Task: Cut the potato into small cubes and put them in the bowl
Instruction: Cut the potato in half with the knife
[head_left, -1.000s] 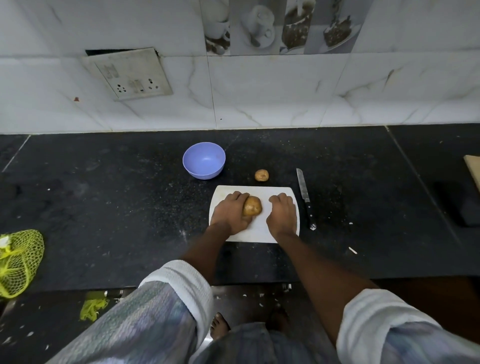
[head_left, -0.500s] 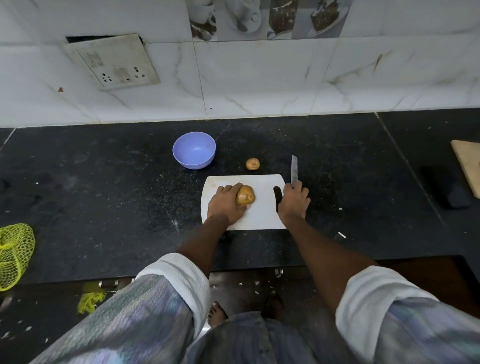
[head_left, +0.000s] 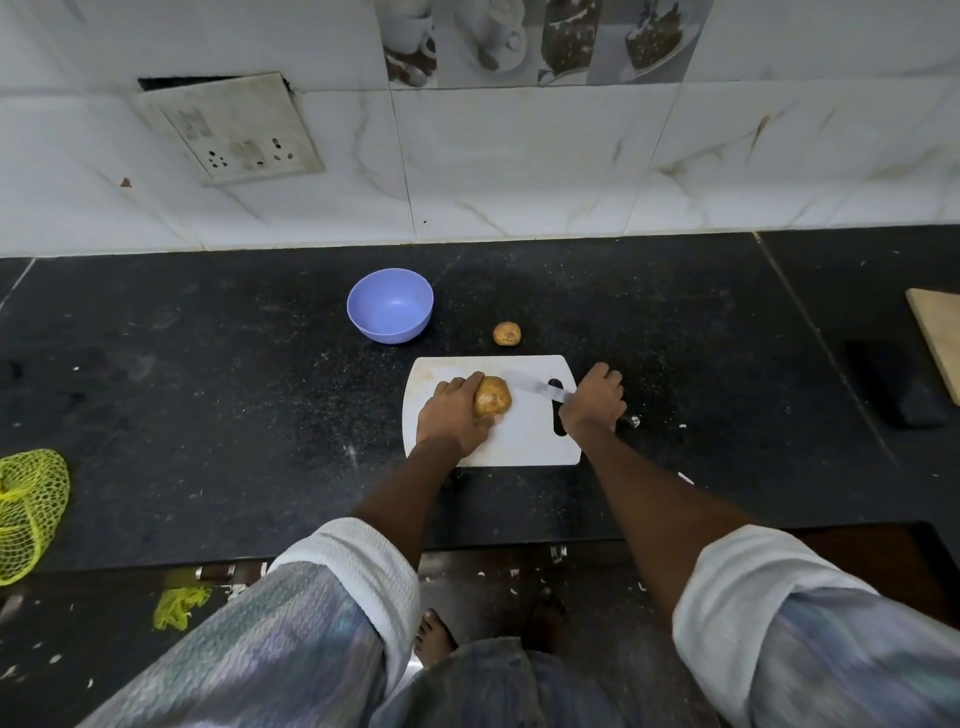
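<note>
Black counter (head_left: 675, 364): board (head_left: 524, 441) mid-surface

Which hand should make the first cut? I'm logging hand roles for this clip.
The right hand: it already grips the knife, blade angled toward the potato on the cutting board. The left hand is occupied steadying that potato.

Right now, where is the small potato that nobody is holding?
In the head view, the small potato lies on the black counter just beyond the white cutting board, right of the purple bowl.
</note>
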